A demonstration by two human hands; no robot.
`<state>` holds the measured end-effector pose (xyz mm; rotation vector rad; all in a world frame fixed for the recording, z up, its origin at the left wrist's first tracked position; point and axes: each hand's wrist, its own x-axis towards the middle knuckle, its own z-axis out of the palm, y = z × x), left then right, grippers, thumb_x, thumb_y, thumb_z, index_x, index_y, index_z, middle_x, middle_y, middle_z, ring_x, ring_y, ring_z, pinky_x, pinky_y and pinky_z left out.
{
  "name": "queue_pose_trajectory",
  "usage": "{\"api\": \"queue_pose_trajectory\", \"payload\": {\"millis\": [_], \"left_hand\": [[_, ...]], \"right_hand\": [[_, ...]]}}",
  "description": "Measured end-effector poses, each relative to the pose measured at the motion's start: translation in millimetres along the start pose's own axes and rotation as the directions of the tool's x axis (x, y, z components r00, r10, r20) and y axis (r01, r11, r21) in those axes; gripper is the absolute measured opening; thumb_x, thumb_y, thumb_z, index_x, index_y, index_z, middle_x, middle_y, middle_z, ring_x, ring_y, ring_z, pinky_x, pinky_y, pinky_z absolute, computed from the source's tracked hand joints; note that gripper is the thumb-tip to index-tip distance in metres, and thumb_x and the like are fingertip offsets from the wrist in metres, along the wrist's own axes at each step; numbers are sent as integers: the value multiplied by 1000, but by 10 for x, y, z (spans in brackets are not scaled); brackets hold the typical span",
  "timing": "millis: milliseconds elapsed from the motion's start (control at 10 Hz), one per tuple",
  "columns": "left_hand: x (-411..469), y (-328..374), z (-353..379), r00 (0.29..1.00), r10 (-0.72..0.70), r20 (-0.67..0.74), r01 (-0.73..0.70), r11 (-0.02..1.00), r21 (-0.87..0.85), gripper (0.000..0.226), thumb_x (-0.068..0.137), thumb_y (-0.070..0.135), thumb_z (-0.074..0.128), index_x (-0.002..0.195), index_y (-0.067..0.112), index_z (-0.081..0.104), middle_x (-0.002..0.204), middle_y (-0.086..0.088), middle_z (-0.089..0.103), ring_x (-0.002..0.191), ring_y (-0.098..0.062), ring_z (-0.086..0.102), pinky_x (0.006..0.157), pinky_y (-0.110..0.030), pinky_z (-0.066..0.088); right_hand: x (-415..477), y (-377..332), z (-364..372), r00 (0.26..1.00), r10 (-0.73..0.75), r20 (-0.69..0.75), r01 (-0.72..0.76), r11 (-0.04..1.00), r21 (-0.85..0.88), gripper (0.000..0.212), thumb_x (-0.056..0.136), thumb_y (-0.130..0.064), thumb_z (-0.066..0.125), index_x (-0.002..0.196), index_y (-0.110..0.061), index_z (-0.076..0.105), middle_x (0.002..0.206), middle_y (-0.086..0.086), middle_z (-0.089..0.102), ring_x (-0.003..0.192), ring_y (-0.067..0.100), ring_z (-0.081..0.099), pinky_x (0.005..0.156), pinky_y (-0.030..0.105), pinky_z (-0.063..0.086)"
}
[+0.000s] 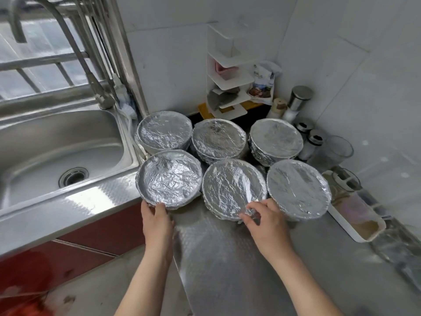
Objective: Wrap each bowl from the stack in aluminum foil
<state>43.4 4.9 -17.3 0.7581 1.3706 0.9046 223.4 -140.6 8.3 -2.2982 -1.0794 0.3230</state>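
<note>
Right hand (266,222) seemingly pinches crinkled round foil (230,185).

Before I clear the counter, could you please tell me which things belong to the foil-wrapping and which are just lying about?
Job: six foil-wrapped bowls; left hand holding front-left bowl; right hand pinching front-middle bowl.
Lying about: sink, corner shelf, shakers, white tray.
</note>
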Motion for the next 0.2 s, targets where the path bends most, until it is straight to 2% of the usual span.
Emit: {"api": "queue_pose_trajectory", "payload": {"millis": [100,200], "left_hand": [[-8,36,-56,999,-37,-18,37,999,-2,39,98,19,46,137,24,47,101,2,64,77,-10,58,66,-30,48],[7,79,-178,997,-49,-60,49,999,-4,48,98,17,45,145,21,37,116,-3,59,97,-13,59,81,-37,53]], "right_hand": [[-5,-13,-9,1000,4,22,-5,1000,5,21,86,-28,72,105,-18,69,94,-5,46,73,1,46,66,10,33],[-9,-106,-65,1000,27,-8,-27,999,25,22,90,-28,66,109,-18,68,93,-6,43,72,0,49,72,20,38]]}}
